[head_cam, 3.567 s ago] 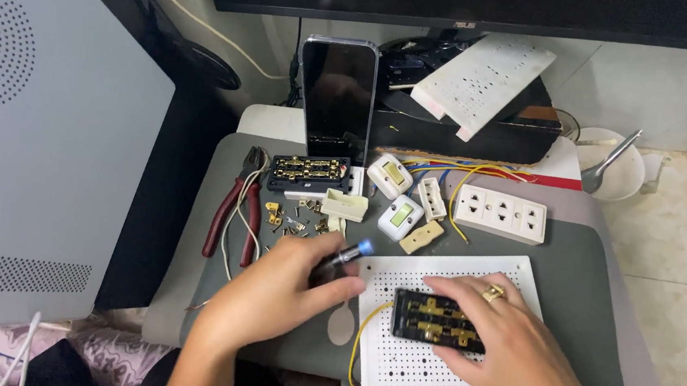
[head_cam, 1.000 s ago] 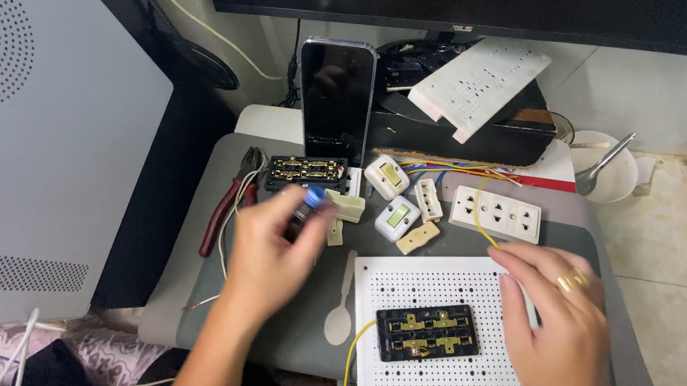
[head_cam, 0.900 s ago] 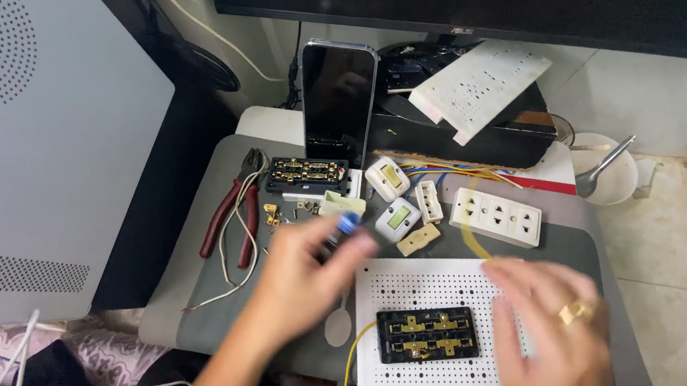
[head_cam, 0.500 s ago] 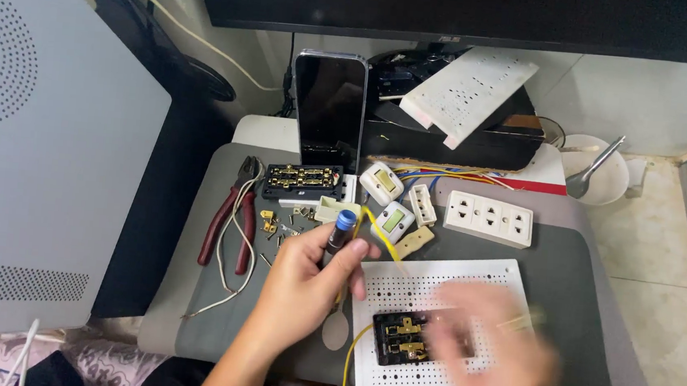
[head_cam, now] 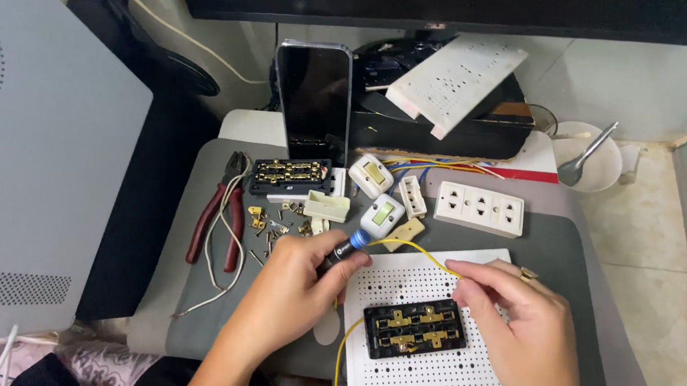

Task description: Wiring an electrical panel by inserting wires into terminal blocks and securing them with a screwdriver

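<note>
A blue-tipped screwdriver [head_cam: 349, 246] lies gripped in the left hand [head_cam: 290, 295]. The right hand [head_cam: 524, 334] pinches a yellow wire [head_cam: 420, 252] beside the black terminal block [head_cam: 413, 329] on the white perforated board [head_cam: 427, 379]. Red pliers [head_cam: 215, 220] and brass parts [head_cam: 276, 224] lie leftward on the surface [head_cam: 585, 236].

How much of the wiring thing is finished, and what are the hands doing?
Looks early on. Done: the black socket base lies on the white perforated board. In hand: the left hand holds a blue-tipped screwdriver; the right hand pinches a yellow wire. Left: loose brass parts and the white socket cover lie aside.
</note>
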